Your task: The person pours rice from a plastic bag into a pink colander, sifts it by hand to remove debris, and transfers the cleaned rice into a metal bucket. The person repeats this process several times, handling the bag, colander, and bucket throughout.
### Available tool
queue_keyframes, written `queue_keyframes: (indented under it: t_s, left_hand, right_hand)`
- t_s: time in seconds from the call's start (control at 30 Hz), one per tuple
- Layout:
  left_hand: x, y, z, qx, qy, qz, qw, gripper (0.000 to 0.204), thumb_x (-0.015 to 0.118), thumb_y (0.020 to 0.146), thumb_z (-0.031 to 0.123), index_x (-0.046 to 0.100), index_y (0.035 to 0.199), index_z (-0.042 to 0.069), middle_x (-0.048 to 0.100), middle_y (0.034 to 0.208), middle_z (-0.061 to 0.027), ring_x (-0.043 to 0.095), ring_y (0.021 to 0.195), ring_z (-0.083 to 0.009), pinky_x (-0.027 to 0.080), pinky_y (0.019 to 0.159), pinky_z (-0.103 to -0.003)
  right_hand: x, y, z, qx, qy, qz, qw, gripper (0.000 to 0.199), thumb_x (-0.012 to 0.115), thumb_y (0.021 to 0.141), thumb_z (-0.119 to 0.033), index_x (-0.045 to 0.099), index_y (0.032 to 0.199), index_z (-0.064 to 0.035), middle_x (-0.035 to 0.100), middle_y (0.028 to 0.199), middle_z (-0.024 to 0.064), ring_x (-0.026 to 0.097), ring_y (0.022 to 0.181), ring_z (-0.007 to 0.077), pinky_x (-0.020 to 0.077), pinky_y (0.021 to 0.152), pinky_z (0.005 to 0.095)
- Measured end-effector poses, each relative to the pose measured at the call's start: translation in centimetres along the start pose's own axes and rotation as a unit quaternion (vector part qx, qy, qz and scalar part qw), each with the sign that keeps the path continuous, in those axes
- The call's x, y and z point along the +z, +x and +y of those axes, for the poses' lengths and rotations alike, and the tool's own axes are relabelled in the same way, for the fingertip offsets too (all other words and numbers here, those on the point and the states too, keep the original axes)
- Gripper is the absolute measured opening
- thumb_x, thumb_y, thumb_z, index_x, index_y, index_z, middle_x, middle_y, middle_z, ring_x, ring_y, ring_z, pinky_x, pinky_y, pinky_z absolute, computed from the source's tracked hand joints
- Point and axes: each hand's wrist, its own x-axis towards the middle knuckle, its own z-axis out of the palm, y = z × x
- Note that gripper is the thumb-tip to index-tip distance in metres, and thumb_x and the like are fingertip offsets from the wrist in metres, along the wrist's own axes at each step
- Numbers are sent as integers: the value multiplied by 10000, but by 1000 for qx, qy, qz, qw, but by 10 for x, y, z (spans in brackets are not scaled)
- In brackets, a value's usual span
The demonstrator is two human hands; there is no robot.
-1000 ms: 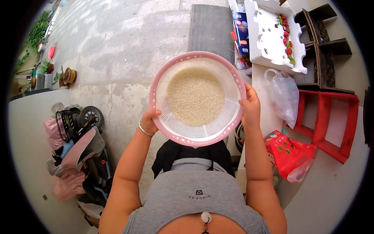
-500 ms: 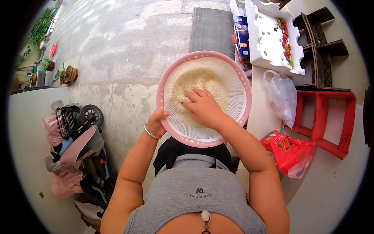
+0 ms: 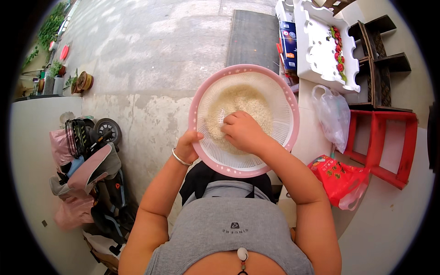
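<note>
A round colander (image 3: 243,173) with a pink, star-marked rim and white mesh sides is held in front of my body. Pale grains that look like rice (image 3: 256,104) cover its bottom, with a patch of bare mesh beside my right fingertips. On the left, my left hand (image 3: 187,144) grips the rim, thumb on top and the other fingers hidden beneath. Inside the bowl, my right hand (image 3: 242,132) is curled with its fingers drawn together in the grains. Its fingertips are partly hidden, so how much rice they hold is unclear.
Right of the colander are a white foam box (image 3: 316,50) with red fruit, a clear plastic bag (image 3: 331,117), a red bag (image 3: 337,176), a red frame (image 3: 373,142) and a dark shelf (image 3: 378,59). A folded stroller (image 3: 94,174) stands left, near potted plants (image 3: 84,81).
My right fingers, spread over the rice before, are now curled together in it, and a bare mesh patch shows. The colander has shifted slightly right and down in view; my left hand keeps its grip.
</note>
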Motion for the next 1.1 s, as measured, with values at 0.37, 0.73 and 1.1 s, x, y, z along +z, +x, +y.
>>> queue_keyframes:
  t_s: [0.37, 0.73, 1.1]
  left_hand:
    - [-112, -75, 35, 193, 0, 156, 969, 667, 585, 734, 214, 424, 1326, -49, 547, 1288, -193, 553, 1152, -355, 435, 1019, -480]
    - [-121, -129, 115, 295, 58, 172, 938, 729, 626, 745, 241, 373, 1385, 1, 476, 1371, -173, 455, 1264, -352, 332, 1096, -506]
    - [-72, -48, 59, 132, 55, 64, 988, 684, 595, 759, 181, 382, 1380, -11, 496, 1358, -172, 486, 1245, -341, 384, 1070, -480]
  right_hand:
    - [-64, -73, 38, 192, 432, 421, 774, 192, 517, 910, -12, 663, 1035, -3, 673, 1039, 105, 636, 894, 161, 499, 840, 288]
    - [-25, -156, 86, 342, 581, 569, 472, 172, 511, 901, -17, 604, 1042, 15, 653, 917, 106, 596, 754, 152, 493, 693, 264]
    - [-10, -187, 94, 435, 559, 477, 520, 196, 584, 935, -220, 614, 998, -37, 656, 880, 59, 594, 727, 118, 468, 641, 234]
